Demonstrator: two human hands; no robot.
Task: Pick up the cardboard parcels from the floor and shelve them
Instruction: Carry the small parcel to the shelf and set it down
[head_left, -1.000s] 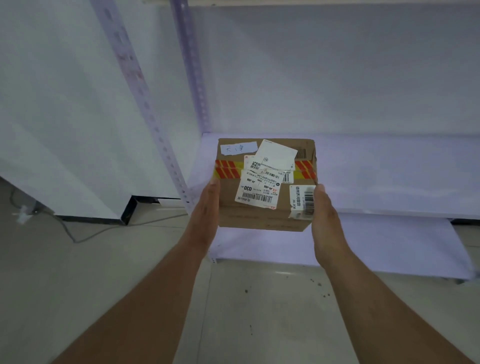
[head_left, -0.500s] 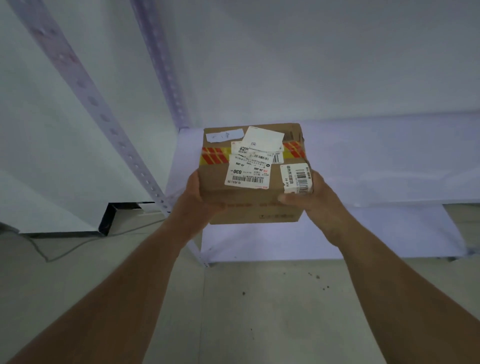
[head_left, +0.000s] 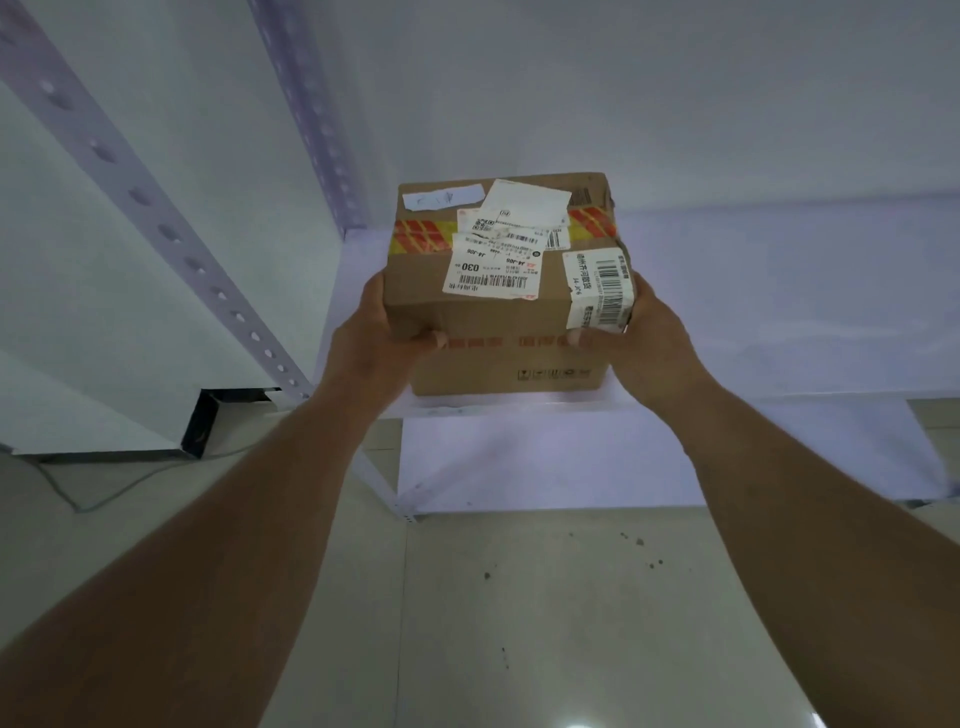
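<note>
A brown cardboard parcel (head_left: 498, 332) with several white shipping labels and a band of red-and-yellow tape on top is held between both hands. My left hand (head_left: 371, 340) grips its left side, thumb on the front face. My right hand (head_left: 641, 345) grips the right side, thumb next to a barcode label. The parcel's bottom sits at the front left part of a white shelf board (head_left: 779, 291), close to its front edge; whether it rests on the board I cannot tell.
Two perforated white uprights (head_left: 171, 234) stand left of the parcel. A lower shelf board (head_left: 545, 457) lies just above the tiled floor (head_left: 519, 623). A black bracket (head_left: 200, 423) and a grey cable (head_left: 104, 493) lie at the left. A white wall backs the shelving.
Both hands carried the parcel forward and up onto the front of the shelf board. My thumbs shifted onto the front face, and the view moved closer to the shelving.
</note>
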